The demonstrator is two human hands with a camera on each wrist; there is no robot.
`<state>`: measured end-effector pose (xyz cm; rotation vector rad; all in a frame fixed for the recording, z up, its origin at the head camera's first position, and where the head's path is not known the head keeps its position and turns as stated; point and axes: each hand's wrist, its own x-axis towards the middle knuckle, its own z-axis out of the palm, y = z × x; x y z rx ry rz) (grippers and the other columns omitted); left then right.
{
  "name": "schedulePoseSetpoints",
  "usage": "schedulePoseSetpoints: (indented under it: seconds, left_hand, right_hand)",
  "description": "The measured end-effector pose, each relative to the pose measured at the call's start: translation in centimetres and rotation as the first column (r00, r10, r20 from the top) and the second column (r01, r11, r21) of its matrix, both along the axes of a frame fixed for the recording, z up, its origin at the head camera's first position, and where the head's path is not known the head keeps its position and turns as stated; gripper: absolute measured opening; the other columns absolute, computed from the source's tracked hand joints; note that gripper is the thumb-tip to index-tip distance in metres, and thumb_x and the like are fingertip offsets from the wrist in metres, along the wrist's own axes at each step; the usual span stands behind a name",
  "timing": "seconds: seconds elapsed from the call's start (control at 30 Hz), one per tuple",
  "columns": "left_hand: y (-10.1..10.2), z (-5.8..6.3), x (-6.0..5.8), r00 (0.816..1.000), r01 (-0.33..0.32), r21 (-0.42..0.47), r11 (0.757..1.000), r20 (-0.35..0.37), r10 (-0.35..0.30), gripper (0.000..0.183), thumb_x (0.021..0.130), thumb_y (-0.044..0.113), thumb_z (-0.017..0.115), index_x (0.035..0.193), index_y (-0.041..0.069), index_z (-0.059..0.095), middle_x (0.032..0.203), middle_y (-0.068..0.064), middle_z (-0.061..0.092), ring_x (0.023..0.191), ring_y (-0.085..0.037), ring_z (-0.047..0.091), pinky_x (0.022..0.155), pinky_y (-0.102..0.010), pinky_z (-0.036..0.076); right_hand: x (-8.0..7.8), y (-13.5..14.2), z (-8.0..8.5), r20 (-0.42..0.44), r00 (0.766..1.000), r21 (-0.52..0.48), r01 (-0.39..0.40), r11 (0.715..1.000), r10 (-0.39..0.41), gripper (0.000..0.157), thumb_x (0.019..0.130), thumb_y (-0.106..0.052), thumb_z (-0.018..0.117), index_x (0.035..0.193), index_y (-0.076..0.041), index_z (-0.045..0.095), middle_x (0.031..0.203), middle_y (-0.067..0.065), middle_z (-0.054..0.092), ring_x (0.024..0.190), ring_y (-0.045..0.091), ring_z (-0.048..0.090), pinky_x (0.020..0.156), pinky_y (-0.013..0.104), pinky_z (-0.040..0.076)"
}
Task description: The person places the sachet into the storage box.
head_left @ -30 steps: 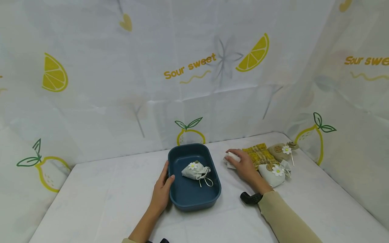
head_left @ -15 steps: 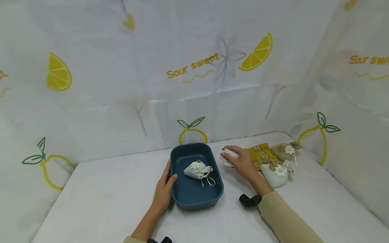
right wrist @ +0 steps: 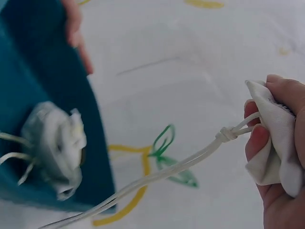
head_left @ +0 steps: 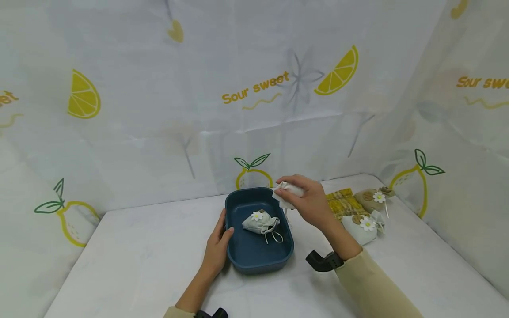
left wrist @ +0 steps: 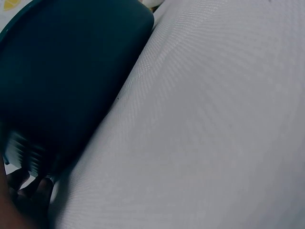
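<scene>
A blue rectangular tub (head_left: 260, 260) stands on the white cloth, and one pale drawstring pouch (head_left: 258, 224) with a daisy lies inside it. My left hand (head_left: 216, 247) holds the tub's left wall, its thumb at the rim and its fingers along the outside; in the left wrist view fingertips (left wrist: 43, 186) show dimly against the wall. Raised near the tub's far right rim, my right hand (head_left: 312, 201) grips a small white drawstring pouch (right wrist: 274, 138). Knotted cords (right wrist: 176, 167) trail from that pouch toward the tub in the right wrist view.
Right of the tub lie a yellow patterned cloth pouch (head_left: 345, 203), a tan pouch (head_left: 366, 198) and a pale pouch (head_left: 358, 229) with a daisy. Behind the table hangs a lemon-printed white curtain (head_left: 199, 88).
My right hand has lifted the white pouch off the cloth beside the yellow one and carried it left, up to the tub's right rim. My left hand stays on the tub.
</scene>
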<state>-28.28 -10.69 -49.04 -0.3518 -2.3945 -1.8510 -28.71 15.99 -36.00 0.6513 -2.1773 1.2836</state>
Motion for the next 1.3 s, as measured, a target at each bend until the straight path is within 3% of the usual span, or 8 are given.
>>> schedulePoseSetpoints:
  seconds: [0.3, 0.5, 0.6, 0.77, 0.93, 1.1, 1.3]
  left_hand:
    - [0.2, 0.0, -0.3, 1.0, 0.004, 0.008, 1.0, -0.004, -0.004, 0.062, 0.107, 0.023, 0.048, 0.163, 0.024, 0.022, 0.168, 0.001, 0.025, 0.156, -0.023, 0.025, 0.126, -0.048, 0.023]
    - [0.4, -0.1, -0.4, 1.0, 0.0, -0.003, 1.0, -0.01, 0.0, 0.062, 0.106, 0.023, 0.047, 0.163, 0.022, 0.021, 0.169, -0.001, 0.024, 0.156, -0.024, 0.025, 0.125, -0.05, 0.023]
    - [0.4, -0.1, -0.4, 1.0, -0.006, -0.017, 1.0, -0.012, 0.006, 0.062, 0.107, 0.024, 0.047, 0.163, 0.022, 0.021, 0.169, -0.002, 0.024, 0.156, -0.024, 0.026, 0.126, -0.05, 0.023]
    - [0.5, -0.2, -0.3, 1.0, -0.007, -0.031, 0.999, -0.014, 0.006, 0.062, 0.107, 0.024, 0.046, 0.163, 0.022, 0.02, 0.169, -0.003, 0.024, 0.156, -0.024, 0.026, 0.126, -0.05, 0.024]
    - [0.6, -0.3, -0.2, 1.0, -0.009, -0.026, 1.0, -0.011, 0.008, 0.062, 0.107, 0.024, 0.047, 0.163, 0.024, 0.022, 0.168, -0.001, 0.026, 0.155, -0.022, 0.027, 0.125, -0.047, 0.024]
    - [0.5, -0.4, -0.1, 1.0, -0.012, -0.026, 1.0, -0.004, 0.012, 0.061, 0.107, 0.026, 0.047, 0.162, 0.027, 0.023, 0.167, 0.001, 0.028, 0.155, -0.022, 0.027, 0.126, -0.05, 0.023]
    - [0.1, 0.0, -0.1, 1.0, -0.027, -0.032, 0.999, -0.003, 0.026, 0.06, 0.106, 0.025, 0.047, 0.162, 0.026, 0.024, 0.167, -0.001, 0.03, 0.155, -0.023, 0.028, 0.126, -0.049, 0.023]
  right_hand:
    - [0.1, -2.8, 5.3, -0.148, 0.983, 0.015, -0.108, 0.994, 0.109, 0.025, 0.087, -0.005, 0.078, 0.111, -0.012, 0.076, 0.096, 0.006, 0.073, 0.072, 0.011, 0.062, 0.058, 0.024, 0.054]
    - [0.2, -4.2, 6.6, -0.194, 0.967, 0.014, -0.169, 0.986, 0.168, 0.026, 0.087, -0.003, 0.077, 0.112, -0.009, 0.075, 0.095, 0.007, 0.072, 0.074, 0.012, 0.064, 0.06, 0.024, 0.055]
    - [0.0, -4.4, 5.2, -0.132, 0.982, 0.023, -0.134, 0.991, 0.136, 0.025, 0.089, -0.008, 0.076, 0.114, -0.01, 0.075, 0.099, 0.008, 0.073, 0.078, 0.012, 0.065, 0.062, 0.024, 0.056]
    - [0.0, -4.1, 0.7, 0.045, 0.996, 0.087, -0.082, 0.993, 0.078, 0.025, 0.092, -0.017, 0.075, 0.117, -0.013, 0.076, 0.11, 0.005, 0.076, 0.094, 0.016, 0.071, 0.074, 0.026, 0.059]
    - [0.6, -3.8, -3.6, 0.092, 0.992, 0.201, -0.102, 0.974, 0.085, 0.025, 0.094, -0.019, 0.072, 0.118, -0.014, 0.074, 0.111, 0.001, 0.075, 0.102, 0.015, 0.071, 0.085, 0.03, 0.06]
    - [1.3, -4.1, -5.7, 0.126, 0.979, 0.32, -0.195, 0.927, 0.163, 0.026, 0.096, -0.018, 0.069, 0.121, -0.01, 0.072, 0.113, 0.002, 0.073, 0.106, 0.015, 0.069, 0.094, 0.036, 0.058]
    - [1.6, -5.3, -6.2, 0.196, 0.969, 0.513, -0.232, 0.826, 0.151, 0.031, 0.097, -0.025, 0.067, 0.125, -0.013, 0.07, 0.123, 0.001, 0.071, 0.114, 0.017, 0.068, 0.1, 0.043, 0.055]
